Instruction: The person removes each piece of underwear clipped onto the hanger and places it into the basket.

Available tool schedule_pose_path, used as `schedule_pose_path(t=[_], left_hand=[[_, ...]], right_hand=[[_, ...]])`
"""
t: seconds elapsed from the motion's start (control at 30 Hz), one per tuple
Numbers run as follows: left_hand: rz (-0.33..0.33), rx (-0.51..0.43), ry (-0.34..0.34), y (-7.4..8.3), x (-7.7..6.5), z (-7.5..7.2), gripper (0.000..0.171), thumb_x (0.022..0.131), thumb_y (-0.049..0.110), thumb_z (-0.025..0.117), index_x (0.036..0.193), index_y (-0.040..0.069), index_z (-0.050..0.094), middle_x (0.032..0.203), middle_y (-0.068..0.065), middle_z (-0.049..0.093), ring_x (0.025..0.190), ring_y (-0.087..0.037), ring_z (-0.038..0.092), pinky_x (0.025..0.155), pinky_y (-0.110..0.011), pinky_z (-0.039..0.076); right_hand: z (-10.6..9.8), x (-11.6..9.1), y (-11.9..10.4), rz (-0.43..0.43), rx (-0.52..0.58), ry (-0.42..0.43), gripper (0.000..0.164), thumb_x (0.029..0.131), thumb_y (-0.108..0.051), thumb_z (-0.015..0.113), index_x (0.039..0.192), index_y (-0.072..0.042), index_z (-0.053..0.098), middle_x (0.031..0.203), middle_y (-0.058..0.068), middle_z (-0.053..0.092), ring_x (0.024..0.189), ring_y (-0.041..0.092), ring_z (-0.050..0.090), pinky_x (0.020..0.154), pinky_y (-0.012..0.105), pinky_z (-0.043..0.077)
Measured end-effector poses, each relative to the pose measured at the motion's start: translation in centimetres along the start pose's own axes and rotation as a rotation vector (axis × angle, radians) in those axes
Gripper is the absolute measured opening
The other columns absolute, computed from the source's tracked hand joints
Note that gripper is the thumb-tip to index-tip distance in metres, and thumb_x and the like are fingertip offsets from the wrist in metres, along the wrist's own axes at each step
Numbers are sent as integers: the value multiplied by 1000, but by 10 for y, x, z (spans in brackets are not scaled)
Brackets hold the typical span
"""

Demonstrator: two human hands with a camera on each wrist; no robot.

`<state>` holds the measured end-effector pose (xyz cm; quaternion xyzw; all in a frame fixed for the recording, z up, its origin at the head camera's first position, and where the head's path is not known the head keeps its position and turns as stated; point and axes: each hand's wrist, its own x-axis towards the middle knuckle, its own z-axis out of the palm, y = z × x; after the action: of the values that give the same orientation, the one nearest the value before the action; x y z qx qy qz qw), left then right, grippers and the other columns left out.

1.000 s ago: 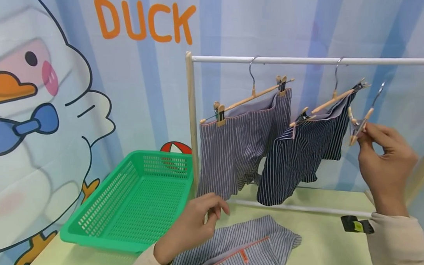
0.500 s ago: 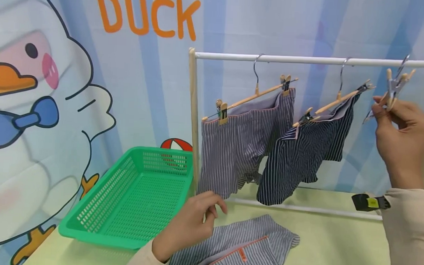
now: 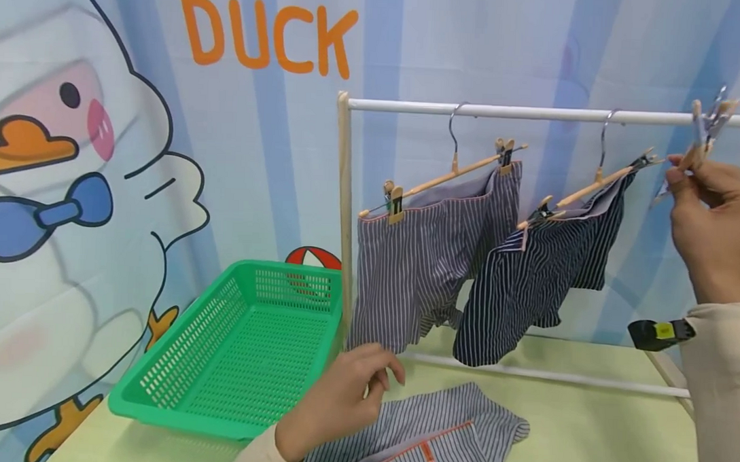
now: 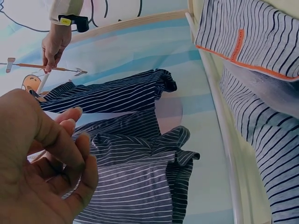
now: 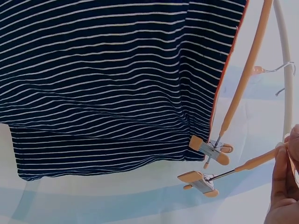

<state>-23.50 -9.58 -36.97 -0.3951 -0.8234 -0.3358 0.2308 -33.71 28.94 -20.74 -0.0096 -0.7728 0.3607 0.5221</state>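
My right hand [image 3: 722, 223] pinches a bare clip hanger [image 3: 710, 127] at the rail's right part. Its hook reaches the white rail [image 3: 533, 114]; I cannot tell whether it rests on it. In the right wrist view, the fingers grip the wooden bar [image 5: 254, 160], and the visible clip [image 5: 198, 182] holds no cloth. Nearby, navy striped shorts [image 3: 540, 278] hang from another clip hanger [image 3: 594, 186]. My left hand [image 3: 346, 393] hovers, loosely curled around nothing, beside light grey striped shorts [image 3: 449, 431] with an orange waistband seam, lying on the table.
Grey-purple striped shorts [image 3: 424, 260] hang at the rail's left end near its wooden post [image 3: 344, 203]. A green plastic basket [image 3: 243, 349] stands left of the rack on the pale yellow table [image 3: 595, 429]. A lower white bar [image 3: 542, 374] runs along the rack's base.
The right hand has carried the bare hanger up and to the right, bringing its hook from below the rail to rail height. The left hand has stayed nearly in place.
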Motion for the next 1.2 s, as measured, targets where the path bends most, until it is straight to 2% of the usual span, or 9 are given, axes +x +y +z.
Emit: schedule_pose_path(t=[0.13,0.37,0.47,0.6,0.87,1.03,1.2], left_hand=[[4,21,-4,-1,0,2,35,74,-16,46,84,12,63,75,4,56,68,-3,46,58,-13,44],[-8,19,-12,-1,0,2,30,83,-11,46,98,9,62,84,4,58,75,-4,50,65,-15,47],[-15,21,1,-1,2,-1,29,86,-10,47,104,8,59,84,4,56,75,-4,50,66,-18,49],[-31,43,1,0,4,-3,28,86,-8,48,107,8,58,83,5,55,75,-4,50,66,-21,50],[-44,72,-25,-1,2,-2,29,87,-6,49,109,10,58,86,6,57,75,-3,50,63,-19,47],[-54,72,-24,-2,2,-1,27,88,-4,49,109,10,59,87,6,57,77,-4,51,64,-20,48],[-55,82,-36,-1,2,0,28,89,-3,50,110,12,58,89,6,57,79,-3,52,64,-21,50]], right_hand=[[2,4,0,52,-10,-18,31,98,-25,49,124,-14,62,108,-24,50,99,-1,48,77,15,34],[5,5,4,90,-39,-67,35,99,-26,46,126,-9,59,123,-9,55,104,1,49,76,13,33],[5,6,7,124,-42,-78,34,99,-27,45,128,-14,59,116,-15,52,104,1,48,80,16,36],[3,6,12,166,-56,-103,33,100,-27,44,129,-21,58,107,-22,45,99,-1,46,78,18,36],[3,5,18,218,-89,-157,35,101,-29,40,133,-23,54,118,-13,46,102,3,44,79,20,36],[5,1,18,208,-99,-155,35,101,-30,40,132,-22,55,128,-6,51,97,2,44,72,17,32],[10,-4,21,149,-107,-108,34,101,-26,43,125,-9,60,132,-3,54,104,2,49,70,15,31]])
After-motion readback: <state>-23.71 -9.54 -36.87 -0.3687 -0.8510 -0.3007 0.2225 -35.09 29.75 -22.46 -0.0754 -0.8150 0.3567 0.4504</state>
